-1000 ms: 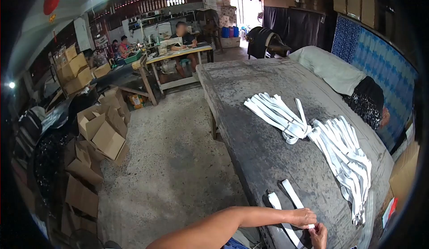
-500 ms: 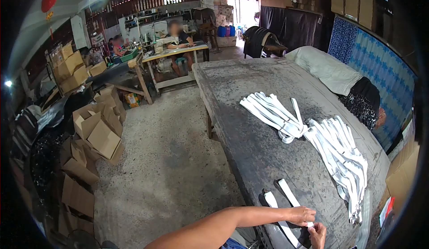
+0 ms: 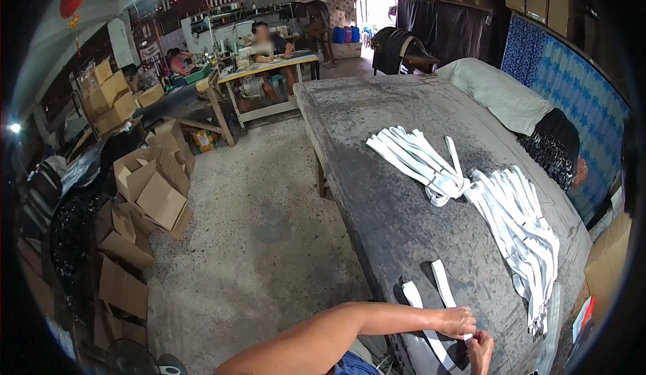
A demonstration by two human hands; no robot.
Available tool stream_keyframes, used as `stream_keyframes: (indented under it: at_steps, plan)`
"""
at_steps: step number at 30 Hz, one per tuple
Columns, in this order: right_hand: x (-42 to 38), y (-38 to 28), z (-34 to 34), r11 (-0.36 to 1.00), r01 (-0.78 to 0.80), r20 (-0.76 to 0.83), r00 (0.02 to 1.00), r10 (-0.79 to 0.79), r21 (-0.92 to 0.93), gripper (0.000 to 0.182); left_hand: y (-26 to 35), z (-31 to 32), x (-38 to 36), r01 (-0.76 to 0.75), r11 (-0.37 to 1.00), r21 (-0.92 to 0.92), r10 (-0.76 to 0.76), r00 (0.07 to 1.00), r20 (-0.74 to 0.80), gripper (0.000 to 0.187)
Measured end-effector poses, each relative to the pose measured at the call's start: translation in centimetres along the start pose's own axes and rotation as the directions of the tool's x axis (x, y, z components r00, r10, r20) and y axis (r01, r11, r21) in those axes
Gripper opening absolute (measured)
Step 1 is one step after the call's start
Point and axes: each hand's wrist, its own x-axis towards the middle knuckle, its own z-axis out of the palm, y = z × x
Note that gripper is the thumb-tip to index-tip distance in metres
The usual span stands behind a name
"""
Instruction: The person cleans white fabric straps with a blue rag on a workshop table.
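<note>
My left hand (image 3: 459,321) is closed on a white strap (image 3: 442,284) at the near edge of the table, its fingers pinched together. Close against it, my right hand (image 3: 480,349) also pinches the strap; what lies between the fingertips is too small to make out. The strap's free end points away from me on the tabletop. Beside it, passing under my left forearm, lies a second white strap (image 3: 413,295) with a small dark piece at its far end. Farther up the table are a bundle of white straps (image 3: 417,163) and a larger bundle with metal ends (image 3: 518,233).
The dark worn table (image 3: 377,207) stretches away from me. A pale sack (image 3: 491,95) and black straps (image 3: 555,146) lie along its right side. Open cardboard boxes (image 3: 161,200) line the floor at left. Two people sit at sewing tables (image 3: 269,72) in the background.
The camera view has shifted slightly, so the scene sits a little differently in it. Both hands stay together at the strap, with only a small change in the fingers.
</note>
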Motion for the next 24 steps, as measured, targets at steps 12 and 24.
stream_keyframes:
  at_steps: [12,24]
  plan:
    - [0.8,-2.0,2.2,0.964,0.033,-0.227,0.969,-0.096,-0.264,0.019,0.6,-1.7,1.6,-0.042,0.992,-0.118,0.039,0.999,-0.034,0.011]
    - [-3.0,-1.9,-2.3,0.980,0.174,-0.195,0.962,-0.189,-0.092,0.042,1.6,-4.3,2.3,0.026,0.999,0.024,-0.031,0.976,0.214,0.028]
